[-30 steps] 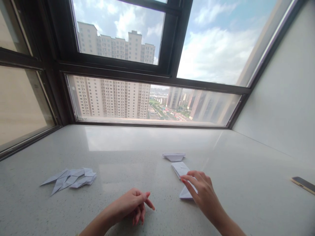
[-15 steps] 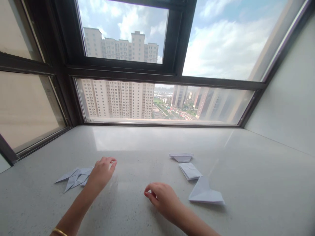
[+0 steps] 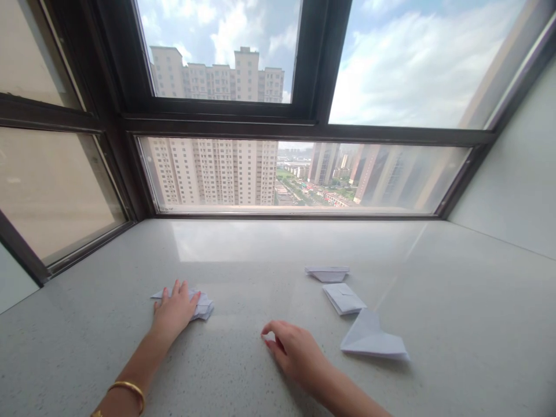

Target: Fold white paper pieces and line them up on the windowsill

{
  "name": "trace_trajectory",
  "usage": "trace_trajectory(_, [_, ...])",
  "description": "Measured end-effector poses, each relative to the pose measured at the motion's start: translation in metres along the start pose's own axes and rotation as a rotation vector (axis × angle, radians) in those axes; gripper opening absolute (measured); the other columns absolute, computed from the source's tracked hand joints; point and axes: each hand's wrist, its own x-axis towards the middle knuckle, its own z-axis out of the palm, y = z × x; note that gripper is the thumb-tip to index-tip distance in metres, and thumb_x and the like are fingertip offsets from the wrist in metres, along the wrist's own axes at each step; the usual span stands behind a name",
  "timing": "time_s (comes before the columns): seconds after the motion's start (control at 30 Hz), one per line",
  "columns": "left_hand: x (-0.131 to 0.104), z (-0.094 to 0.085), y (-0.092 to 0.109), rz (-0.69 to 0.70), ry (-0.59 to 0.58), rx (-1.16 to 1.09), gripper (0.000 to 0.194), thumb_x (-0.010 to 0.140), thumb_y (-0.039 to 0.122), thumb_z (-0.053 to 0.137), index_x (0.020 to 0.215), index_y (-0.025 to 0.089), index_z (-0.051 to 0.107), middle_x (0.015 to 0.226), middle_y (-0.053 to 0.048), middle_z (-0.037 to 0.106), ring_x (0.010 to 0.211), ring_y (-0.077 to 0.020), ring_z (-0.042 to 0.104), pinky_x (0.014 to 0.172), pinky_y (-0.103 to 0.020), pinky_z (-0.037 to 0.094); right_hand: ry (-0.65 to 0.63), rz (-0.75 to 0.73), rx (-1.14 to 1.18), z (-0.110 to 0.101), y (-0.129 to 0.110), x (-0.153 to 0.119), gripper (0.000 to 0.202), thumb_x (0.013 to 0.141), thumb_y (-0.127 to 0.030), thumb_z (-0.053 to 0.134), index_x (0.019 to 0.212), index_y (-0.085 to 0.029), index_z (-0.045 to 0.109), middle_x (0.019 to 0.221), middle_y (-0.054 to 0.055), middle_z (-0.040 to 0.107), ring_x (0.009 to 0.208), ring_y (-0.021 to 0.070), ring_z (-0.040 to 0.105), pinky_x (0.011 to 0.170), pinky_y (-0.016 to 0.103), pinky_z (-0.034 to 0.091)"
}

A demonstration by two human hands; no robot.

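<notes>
My left hand (image 3: 174, 313) lies with its fingers spread over folded white papers (image 3: 204, 307) at the left of the sill. It covers most of them; a thin pointed tip sticks out on the left and stacked edges on the right. My right hand (image 3: 293, 350) rests on the sill near the middle, loosely curled. A small gap shows between its thumb and forefinger, with nothing visible in it. To its right lies a folded white paper shape with a raised peak (image 3: 371, 339).
Beyond the peaked shape are a folded paper square (image 3: 344, 298) and a flat, boat-like paper piece (image 3: 326, 274). The pale speckled sill (image 3: 243, 278) runs back to a dark window frame (image 3: 295, 216). A white wall (image 3: 516, 191) bounds the right side.
My left hand has come down flat onto the left papers, which now lie further right and closer together. My right hand has barely moved. The view has shifted slightly.
</notes>
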Motion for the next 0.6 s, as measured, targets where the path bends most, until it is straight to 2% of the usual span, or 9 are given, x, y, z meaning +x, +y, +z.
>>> trace_trajectory(0.1, [-0.006,0.001,0.023,0.099,-0.03,-0.008,0.042,0.079,0.021,0.037,0.118,0.009,0.043,0.124,-0.019,0.044,0.117,-0.0266,0.037,0.092,-0.04,0.031,0.029,-0.021,0.021,0.001,0.0,-0.001,0.021,0.079,-0.018,0.041,0.094,-0.021,0.056,0.078,0.002,0.064,0.069,0.0144,0.058,0.062,0.021,0.037])
trace_trajectory(0.17, [-0.009,-0.002,0.034,0.155,-0.035,-0.02,0.042,0.079,0.019,0.038,0.119,0.01,0.042,0.123,-0.016,0.046,0.115,-0.0205,0.042,0.092,-0.03,0.032,0.036,-0.034,0.036,0.002,0.0,-0.001,0.021,0.079,-0.018,0.041,0.094,-0.021,0.056,0.077,0.002,0.064,0.068,0.0143,0.058,0.062,0.021,0.037])
trace_trajectory(0.27, [-0.012,-0.01,0.041,0.182,-0.016,-0.028,0.036,0.08,0.02,0.037,0.114,0.011,0.047,0.118,-0.013,0.052,0.107,-0.0192,0.049,0.086,-0.026,0.037,0.045,-0.044,0.053,0.003,0.0,-0.001,0.022,0.08,-0.019,0.041,0.096,-0.021,0.056,0.076,0.002,0.064,0.068,0.0141,0.057,0.063,0.021,0.037])
trace_trajectory(0.33, [-0.015,-0.017,0.042,0.18,0.005,-0.027,0.031,0.083,0.022,0.033,0.104,0.014,0.054,0.106,-0.011,0.059,0.096,-0.0195,0.056,0.078,-0.025,0.041,0.06,-0.052,0.073,0.002,-0.001,-0.001,0.024,0.081,-0.019,0.04,0.098,-0.021,0.056,0.076,0.002,0.064,0.067,0.014,0.057,0.063,0.022,0.037])
trace_trajectory(0.4, [-0.017,-0.027,0.043,0.152,0.041,-0.015,0.033,0.086,0.026,0.028,0.096,0.016,0.057,0.093,-0.009,0.063,0.084,-0.0209,0.059,0.07,-0.028,0.043,0.087,-0.063,0.113,0.001,-0.001,-0.002,0.025,0.082,-0.02,0.038,0.099,-0.02,0.056,0.076,0.003,0.063,0.067,0.0137,0.056,0.064,0.022,0.037])
trace_trajectory(0.5, [-0.02,-0.043,0.045,0.149,0.262,-0.096,0.037,0.086,0.034,0.027,0.093,0.017,0.059,0.087,-0.009,0.063,0.083,-0.0232,0.057,0.071,-0.032,0.042,0.119,-0.055,0.28,0.001,-0.003,0.0,0.025,0.082,-0.029,0.041,0.096,-0.018,0.058,0.066,0.001,0.06,0.059,0.0121,0.052,0.059,0.022,0.037])
trace_trajectory(0.6, [-0.024,-0.053,0.053,0.371,0.495,-0.362,0.034,0.086,0.036,0.032,0.09,0.018,0.06,0.092,-0.007,0.062,0.091,-0.0207,0.053,0.082,-0.032,0.039,0.022,0.035,0.712,0.003,-0.006,0.004,0.043,0.08,-0.05,0.039,0.087,-0.014,0.061,0.052,-0.002,0.052,0.042,0.0079,0.043,0.043,0.019,0.032])
